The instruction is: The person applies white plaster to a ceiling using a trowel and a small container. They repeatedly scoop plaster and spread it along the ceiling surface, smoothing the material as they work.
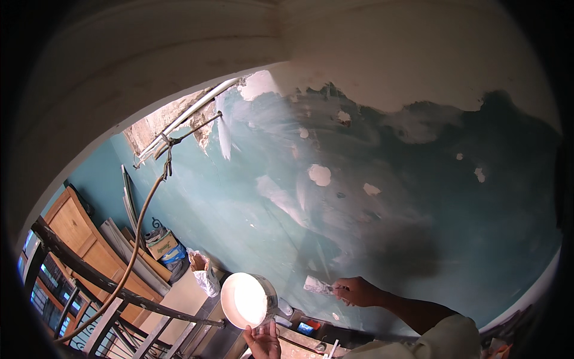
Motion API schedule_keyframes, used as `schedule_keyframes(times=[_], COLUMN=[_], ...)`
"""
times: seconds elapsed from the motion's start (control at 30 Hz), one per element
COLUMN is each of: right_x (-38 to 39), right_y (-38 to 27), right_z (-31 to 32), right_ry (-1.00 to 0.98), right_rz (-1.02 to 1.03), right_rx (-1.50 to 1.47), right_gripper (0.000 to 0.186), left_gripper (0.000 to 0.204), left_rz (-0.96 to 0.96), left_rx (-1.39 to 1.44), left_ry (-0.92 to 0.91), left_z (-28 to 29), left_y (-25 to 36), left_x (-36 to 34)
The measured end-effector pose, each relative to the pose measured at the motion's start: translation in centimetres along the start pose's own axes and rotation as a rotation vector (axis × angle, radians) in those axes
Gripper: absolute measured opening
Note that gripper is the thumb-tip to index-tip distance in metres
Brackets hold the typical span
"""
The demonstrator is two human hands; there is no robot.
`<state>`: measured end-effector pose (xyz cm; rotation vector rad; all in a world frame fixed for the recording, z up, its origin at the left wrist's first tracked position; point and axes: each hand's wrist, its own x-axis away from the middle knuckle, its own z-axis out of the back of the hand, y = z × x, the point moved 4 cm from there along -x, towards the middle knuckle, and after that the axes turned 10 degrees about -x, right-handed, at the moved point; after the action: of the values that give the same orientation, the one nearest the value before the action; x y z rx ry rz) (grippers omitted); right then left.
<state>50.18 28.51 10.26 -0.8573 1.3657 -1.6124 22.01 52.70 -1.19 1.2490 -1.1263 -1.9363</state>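
My left hand (262, 342) grips a white round bucket (248, 299) at its lower edge, in the lower middle of the view. The bucket's inside is bright white; how full it is, I cannot make out. To its right, my right hand (356, 292) is closed on the handle of a putty knife (315, 285), whose wide blade is smeared with white and points left. Behind both hands is a teal wall (418, 227) with white patches and smears; whether the blade touches it, I cannot tell.
A dark railing (128, 297) with a long cord (143, 212) crosses the lower left. Beyond stand a wooden door panel (84, 233), boards, piled bags and a wrapped white sack (206, 278). Pipes (194, 110) run along broken plaster at upper left, below a curved overhang (155, 48).
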Motion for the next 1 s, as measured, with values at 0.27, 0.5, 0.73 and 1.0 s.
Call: schedule_keyframes(times=[0.27, 0.5, 0.73, 1.0], right_x=[-2.4, -9.2, -9.2, -7.7], right_y=[-26.3, -40.1, -37.1, -36.8], right_z=[9.3, 13.0, 11.2, 7.5], right_ry=[0.393, 0.516, 0.244, 0.088], right_rz=[0.889, 1.078, 0.977, 0.879], right_rx=[-0.528, -0.509, -0.912, -0.889], right_gripper=[0.031, 0.030, 0.031, 0.023], left_gripper=[0.065, 0.057, 0.057, 0.067], left_rz=[0.581, 0.575, 0.592, 0.558], left_rx=[0.961, 0.965, 0.936, 0.973], left_ry=[0.132, 0.134, 0.296, 0.256], left_z=[0.7, 0.5, 3.1, 5.0], left_y=[5.3, 6.5, 5.1, 4.5], left_x=[0.7, 2.8, 5.1, 6.3])
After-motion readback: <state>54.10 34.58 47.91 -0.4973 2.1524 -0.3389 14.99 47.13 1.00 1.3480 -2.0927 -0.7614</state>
